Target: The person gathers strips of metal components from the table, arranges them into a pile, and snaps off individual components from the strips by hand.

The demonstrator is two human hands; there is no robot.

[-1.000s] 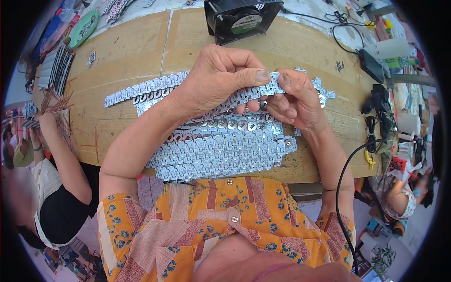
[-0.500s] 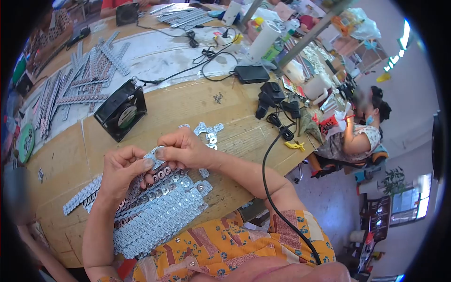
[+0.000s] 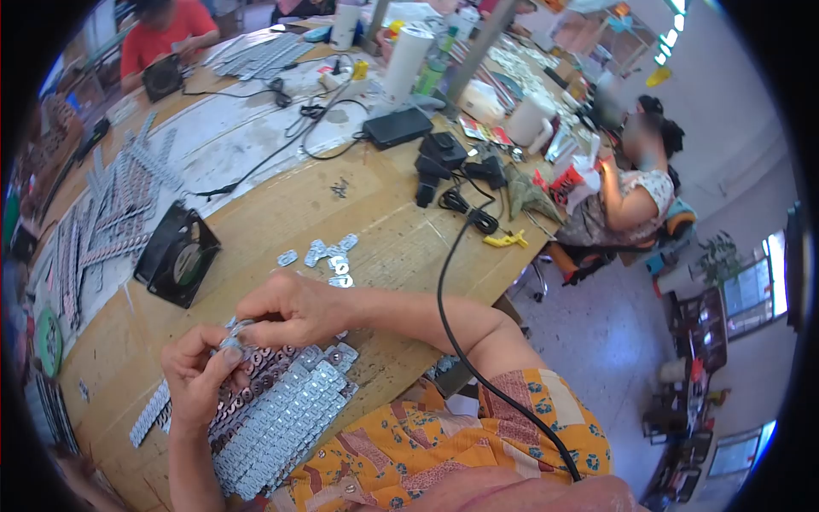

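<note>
My left hand point(image 3: 198, 375) and my right hand point(image 3: 288, 311) meet over the table, fingertips pinched together. Between them is a small silvery metal plate point(image 3: 233, 339), mostly covered by the fingers. Below the hands lie several rows of linked metal plates point(image 3: 294, 414), silver at the front and darker with round discs further back. A single linked strip point(image 3: 151, 416) sticks out to the left of my left wrist. Beyond my right hand is a small group of loose metal plates point(image 3: 317, 253), a few bearing round discs.
A black fan point(image 3: 177, 256) stands beyond my left hand. Metal strips point(image 3: 119, 213) are heaped at the far left. A black cable point(image 3: 456, 316) crosses over my right forearm. Small screws point(image 3: 339, 188) and a black box point(image 3: 398, 128) lie further back. Co-workers sit at the right and far left.
The view has turned, so the scene sits further left and a person in red shows more. My hands, still pinching the plate, have come lower over the linked rows.
</note>
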